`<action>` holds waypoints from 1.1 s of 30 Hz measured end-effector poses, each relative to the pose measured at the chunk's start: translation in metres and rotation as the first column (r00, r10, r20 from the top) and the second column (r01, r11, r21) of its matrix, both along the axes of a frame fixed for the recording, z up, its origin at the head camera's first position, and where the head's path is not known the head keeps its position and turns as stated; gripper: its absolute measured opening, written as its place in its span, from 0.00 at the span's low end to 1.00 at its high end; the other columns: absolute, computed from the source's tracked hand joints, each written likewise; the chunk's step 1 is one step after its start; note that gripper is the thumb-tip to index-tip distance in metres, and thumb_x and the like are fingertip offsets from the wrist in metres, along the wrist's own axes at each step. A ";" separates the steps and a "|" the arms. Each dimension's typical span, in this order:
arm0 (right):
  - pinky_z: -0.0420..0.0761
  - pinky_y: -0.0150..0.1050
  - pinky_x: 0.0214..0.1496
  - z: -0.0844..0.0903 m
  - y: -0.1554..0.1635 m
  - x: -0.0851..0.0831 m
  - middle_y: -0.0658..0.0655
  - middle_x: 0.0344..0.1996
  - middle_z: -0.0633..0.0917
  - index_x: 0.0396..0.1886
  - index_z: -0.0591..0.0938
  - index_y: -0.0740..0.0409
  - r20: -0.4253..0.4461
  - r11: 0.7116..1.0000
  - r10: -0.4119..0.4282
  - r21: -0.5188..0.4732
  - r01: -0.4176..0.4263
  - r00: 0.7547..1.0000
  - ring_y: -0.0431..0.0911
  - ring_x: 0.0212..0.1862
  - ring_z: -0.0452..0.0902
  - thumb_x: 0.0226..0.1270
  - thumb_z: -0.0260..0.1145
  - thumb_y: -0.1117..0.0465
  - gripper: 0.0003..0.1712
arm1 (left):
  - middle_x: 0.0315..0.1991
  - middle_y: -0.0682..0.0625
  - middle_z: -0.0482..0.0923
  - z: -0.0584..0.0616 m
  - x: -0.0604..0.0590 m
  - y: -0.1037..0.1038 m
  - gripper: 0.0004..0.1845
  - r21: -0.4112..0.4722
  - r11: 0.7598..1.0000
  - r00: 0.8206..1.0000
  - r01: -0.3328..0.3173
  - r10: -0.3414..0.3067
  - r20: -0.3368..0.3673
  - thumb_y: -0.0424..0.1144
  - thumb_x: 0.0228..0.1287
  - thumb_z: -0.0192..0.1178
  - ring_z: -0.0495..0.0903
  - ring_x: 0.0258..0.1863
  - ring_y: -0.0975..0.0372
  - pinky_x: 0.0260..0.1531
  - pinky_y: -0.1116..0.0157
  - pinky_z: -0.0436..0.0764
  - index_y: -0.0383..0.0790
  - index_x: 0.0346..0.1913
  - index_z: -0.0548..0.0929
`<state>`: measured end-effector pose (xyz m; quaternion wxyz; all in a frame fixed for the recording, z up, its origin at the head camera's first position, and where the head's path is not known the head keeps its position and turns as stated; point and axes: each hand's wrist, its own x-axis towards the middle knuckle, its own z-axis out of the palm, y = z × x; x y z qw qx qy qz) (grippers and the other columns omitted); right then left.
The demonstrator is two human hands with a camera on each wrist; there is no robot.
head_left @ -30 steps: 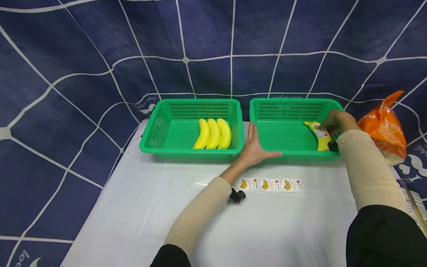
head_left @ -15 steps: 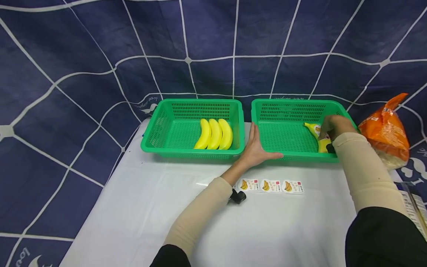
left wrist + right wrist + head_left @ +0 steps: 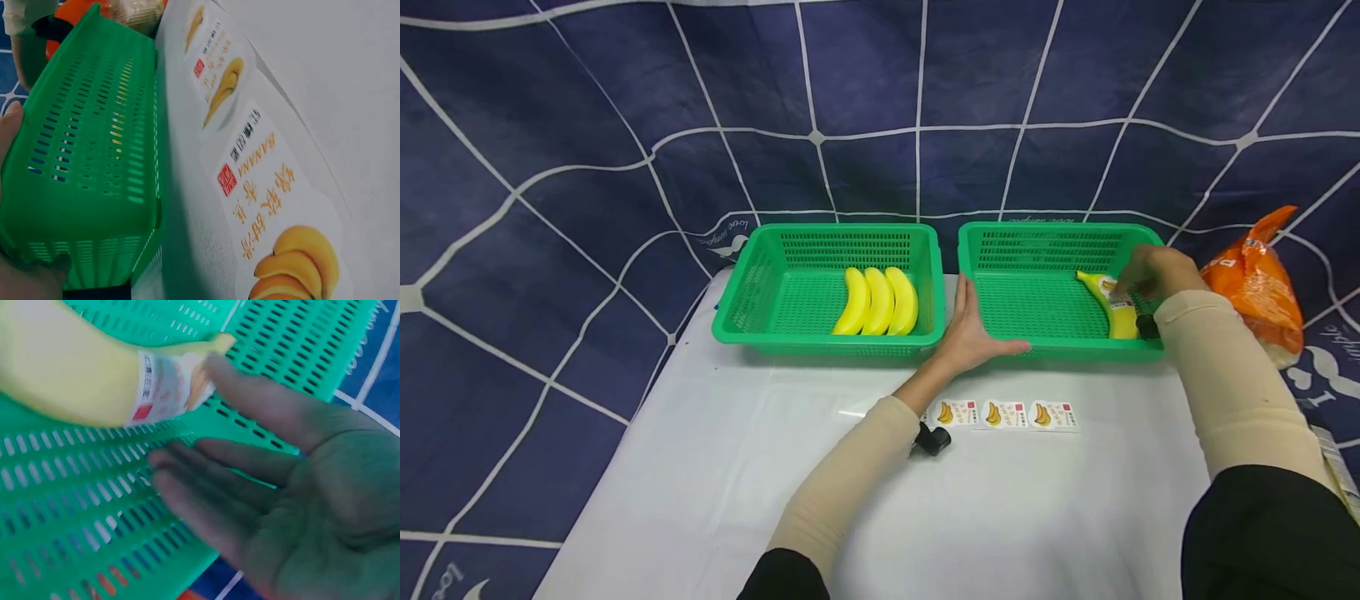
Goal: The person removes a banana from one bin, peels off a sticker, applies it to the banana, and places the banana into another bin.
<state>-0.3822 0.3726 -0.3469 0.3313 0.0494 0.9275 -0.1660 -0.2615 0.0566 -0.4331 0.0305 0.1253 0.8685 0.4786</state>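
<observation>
In the head view, a yellow banana (image 3: 1103,302) with a white printed label (image 3: 1112,290) lies at the right end of the right green basket (image 3: 1037,348). My right hand (image 3: 1157,271) reaches into that basket. Its thumb tip overlaps the end of the label in the right wrist view; the other fingers extend below the banana, apart from it, beside the basket wall. My left hand (image 3: 970,333) lies at the basket's near left corner, fingers straight along the end wall and thumb out along the front. Part of the banana's lower end is hidden by a dark wrist camera.
Left of it, another green basket (image 3: 737,335) holds three plain bananas (image 3: 878,302) side by side. A row of banana stickers (image 3: 1003,414) lies on the white table (image 3: 1037,517) before the right basket. An orange plastic bag (image 3: 1258,283) stands to the right.
My right hand moved left over the label half a second ago, then shifted back right, uncovering more of it. My left hand stays at the basket corner. The head view swayed slightly.
</observation>
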 end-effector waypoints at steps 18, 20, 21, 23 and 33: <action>0.78 0.43 0.37 0.028 -0.011 0.042 0.57 0.19 0.79 0.47 0.80 0.77 -0.278 0.982 0.184 0.008 -0.189 0.943 0.48 0.25 0.74 0.57 0.73 0.45 0.37 | 0.79 0.54 0.22 0.004 0.002 -0.002 0.72 0.129 0.992 0.999 0.015 -0.018 0.028 0.55 0.42 0.78 0.38 0.79 0.52 0.73 0.48 0.59 0.41 0.78 0.34; 0.81 0.52 0.46 0.030 -0.012 0.051 0.70 0.34 0.84 0.57 0.74 0.81 -0.305 0.985 0.167 0.019 -0.169 0.938 0.59 0.36 0.79 0.57 0.72 0.44 0.45 | 0.79 0.53 0.22 0.004 0.002 -0.001 0.72 0.138 0.990 0.999 0.016 -0.020 0.028 0.54 0.42 0.78 0.37 0.79 0.52 0.74 0.48 0.58 0.41 0.78 0.34; 0.79 0.57 0.51 0.031 -0.012 0.056 0.76 0.43 0.82 0.60 0.71 0.81 -0.317 0.986 0.162 0.025 -0.163 0.935 0.64 0.44 0.78 0.58 0.72 0.44 0.47 | 0.79 0.53 0.21 0.004 0.002 -0.001 0.72 0.143 0.990 0.999 0.015 -0.019 0.029 0.54 0.42 0.78 0.36 0.79 0.53 0.74 0.48 0.57 0.41 0.78 0.34; 0.74 0.64 0.57 0.032 -0.013 0.063 0.80 0.55 0.75 0.61 0.71 0.79 -0.333 0.988 0.155 0.034 -0.153 0.930 0.71 0.55 0.73 0.58 0.72 0.44 0.47 | 0.79 0.52 0.21 0.005 0.004 0.000 0.72 0.152 0.988 0.999 0.013 -0.018 0.028 0.53 0.43 0.78 0.36 0.79 0.53 0.74 0.48 0.56 0.41 0.78 0.34; 0.73 0.64 0.58 0.041 -0.026 0.090 0.75 0.53 0.79 0.60 0.73 0.78 -0.417 0.984 0.167 0.021 -0.174 0.893 0.67 0.55 0.72 0.55 0.73 0.43 0.46 | 0.80 0.47 0.25 0.022 0.024 -0.005 0.65 0.023 0.999 0.997 0.026 -0.028 0.069 0.49 0.50 0.75 0.42 0.79 0.49 0.73 0.50 0.59 0.41 0.78 0.37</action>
